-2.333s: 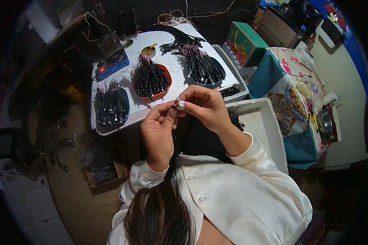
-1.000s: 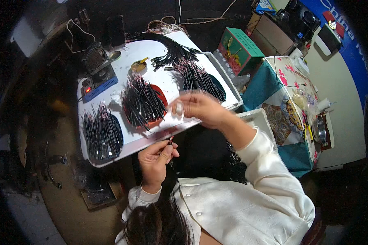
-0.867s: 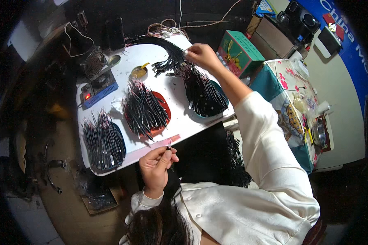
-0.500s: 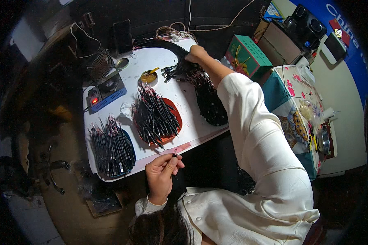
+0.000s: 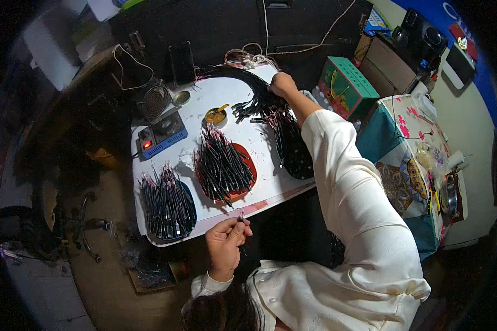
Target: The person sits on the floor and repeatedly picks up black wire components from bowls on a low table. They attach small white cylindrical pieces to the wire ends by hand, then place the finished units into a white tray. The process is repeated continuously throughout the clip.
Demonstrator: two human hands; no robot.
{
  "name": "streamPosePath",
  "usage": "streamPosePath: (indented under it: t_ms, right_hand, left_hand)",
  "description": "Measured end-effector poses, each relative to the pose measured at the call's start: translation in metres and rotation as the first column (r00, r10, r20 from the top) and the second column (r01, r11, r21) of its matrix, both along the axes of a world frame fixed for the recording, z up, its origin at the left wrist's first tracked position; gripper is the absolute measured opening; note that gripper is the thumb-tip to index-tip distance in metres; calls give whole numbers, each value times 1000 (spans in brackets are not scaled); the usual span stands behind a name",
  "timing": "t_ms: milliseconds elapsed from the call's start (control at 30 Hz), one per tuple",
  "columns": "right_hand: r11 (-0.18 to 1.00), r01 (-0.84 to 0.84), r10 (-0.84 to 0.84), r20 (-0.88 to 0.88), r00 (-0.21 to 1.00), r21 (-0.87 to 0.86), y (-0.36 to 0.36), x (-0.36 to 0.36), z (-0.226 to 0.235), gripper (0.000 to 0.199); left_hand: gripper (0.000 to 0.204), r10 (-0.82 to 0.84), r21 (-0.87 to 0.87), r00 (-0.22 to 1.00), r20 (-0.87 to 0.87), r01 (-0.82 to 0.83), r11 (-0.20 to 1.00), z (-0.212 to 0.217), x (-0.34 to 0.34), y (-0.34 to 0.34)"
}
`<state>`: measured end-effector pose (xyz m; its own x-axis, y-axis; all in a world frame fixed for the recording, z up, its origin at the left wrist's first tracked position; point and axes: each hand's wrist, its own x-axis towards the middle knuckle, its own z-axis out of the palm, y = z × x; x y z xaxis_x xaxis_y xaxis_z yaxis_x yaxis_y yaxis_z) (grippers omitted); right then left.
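Note:
My left hand (image 5: 225, 248) is closed near the table's front edge, thumb and fingers pinching a short black cable (image 5: 241, 218) with thin pinkish wire ends pointing up. At the far side of the table, my right hand (image 5: 283, 85) is curled at a long bundle of black cables (image 5: 254, 83); its fingertips are partly hidden. Beside the bundle stands a heap of cut black cables (image 5: 287, 140). A second heap (image 5: 221, 165) lies on an orange-red tray (image 5: 250, 160), and a third (image 5: 168, 207) on a dark blue tray (image 5: 191, 201) at the left.
A blue-sided device with a red light (image 5: 163, 140) and an open tin (image 5: 216, 117) with a yellow-handled tool sit at the back left of the white table (image 5: 270, 179). A green box (image 5: 348, 88) and a cloth-covered side table (image 5: 408, 149) stand to the right.
The whole view has shifted, so the table sits slightly lower and further right. My left hand still pinches the cable, and my right hand stays at the far bundle.

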<state>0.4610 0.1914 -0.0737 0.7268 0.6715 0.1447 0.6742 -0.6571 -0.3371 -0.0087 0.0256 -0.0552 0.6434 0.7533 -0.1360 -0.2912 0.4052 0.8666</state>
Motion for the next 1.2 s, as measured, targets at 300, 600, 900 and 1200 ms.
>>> streamPosePath:
  t_ms: [300, 600, 900, 1200]
  right_hand:
    - [962, -156, 261, -597, 759, 224, -48, -12, 101, 33]
    - [582, -60, 811, -575, 103, 811, -232, -191, 150, 17]
    - [707, -615, 702, -243, 669, 348, -348, -351, 12, 17]
    - [551, -25, 823, -538, 181, 834, -322, -289, 53, 23]
  left_hand:
    - [13, -17, -130, 993, 117, 32, 991, 7, 16, 0]
    - [17, -199, -216, 862, 466, 329, 919, 55, 51, 18]
    - [15, -130, 106, 909, 396, 95, 990, 106, 68, 33]
    - [15, -484, 315, 821, 301, 394, 864, 88, 1, -48]
